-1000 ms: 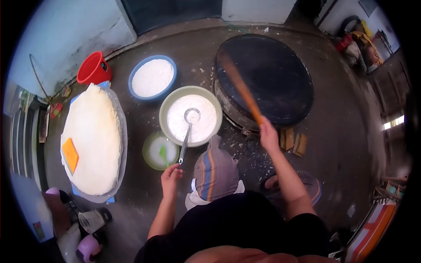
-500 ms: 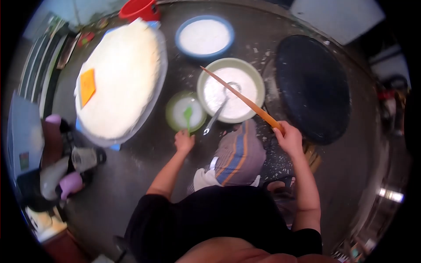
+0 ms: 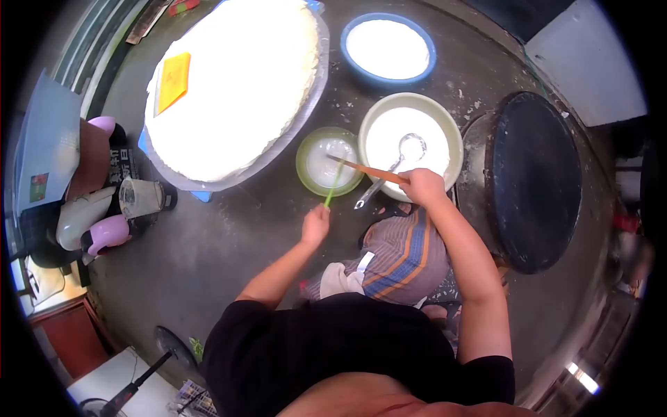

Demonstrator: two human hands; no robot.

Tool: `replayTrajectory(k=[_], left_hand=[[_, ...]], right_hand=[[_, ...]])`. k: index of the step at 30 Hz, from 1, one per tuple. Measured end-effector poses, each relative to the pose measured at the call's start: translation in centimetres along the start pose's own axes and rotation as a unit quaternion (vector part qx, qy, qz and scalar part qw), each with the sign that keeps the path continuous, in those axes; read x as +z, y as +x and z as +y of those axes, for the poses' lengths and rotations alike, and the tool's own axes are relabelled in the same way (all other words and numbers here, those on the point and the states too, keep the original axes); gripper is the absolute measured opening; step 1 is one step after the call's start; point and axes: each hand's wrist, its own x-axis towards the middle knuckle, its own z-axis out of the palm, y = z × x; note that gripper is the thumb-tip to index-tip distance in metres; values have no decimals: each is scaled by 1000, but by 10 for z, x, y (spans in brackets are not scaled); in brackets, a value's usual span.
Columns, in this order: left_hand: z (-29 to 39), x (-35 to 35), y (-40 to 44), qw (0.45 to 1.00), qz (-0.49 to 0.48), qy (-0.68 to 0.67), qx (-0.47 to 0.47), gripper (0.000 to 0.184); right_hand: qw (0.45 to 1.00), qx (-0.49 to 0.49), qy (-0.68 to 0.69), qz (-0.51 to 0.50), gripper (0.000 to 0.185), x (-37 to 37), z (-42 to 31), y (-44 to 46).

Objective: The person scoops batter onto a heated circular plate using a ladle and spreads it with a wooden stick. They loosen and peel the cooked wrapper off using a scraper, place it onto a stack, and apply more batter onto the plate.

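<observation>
My left hand (image 3: 316,224) is closed around the handle of a green spatula (image 3: 335,187), whose upper end reaches over a small green bowl (image 3: 303,170) of whitish liquid. In my right hand (image 3: 424,186) I grip a long, tapered wooden stick (image 3: 379,172). Its thin tip lies over the green bowl and meets or crosses the spatula there; contact is hard to make out. Below my right wrist's reach stands a cream-coloured bowl (image 3: 454,142) of white batter, with a metal ladle (image 3: 382,182) resting in it, its handle over the rim.
To the right is a round black griddle (image 3: 536,181). A blue basin (image 3: 432,59) of white contents stands at the back. On the left, a large round board carries a pale stack (image 3: 229,104) with an orange scraper (image 3: 174,82) on top. A striped cloth (image 3: 406,254) covers my lap.
The wooden stick has swung left, its tip coming down from above the cream bowl to the green bowl. My right hand moved left and up relative to the view. The camera view also shifted.
</observation>
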Motion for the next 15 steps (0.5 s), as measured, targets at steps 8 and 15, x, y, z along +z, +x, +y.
replayTrajectory(k=[8, 15], left_hand=[[-89, 58, 57, 990, 10, -84, -111, 23], [-60, 49, 54, 989, 37, 136, -35, 29]], right_hand=[[990, 26, 137, -16, 32, -2, 8, -14], [989, 31, 90, 111, 27, -9, 42, -79]])
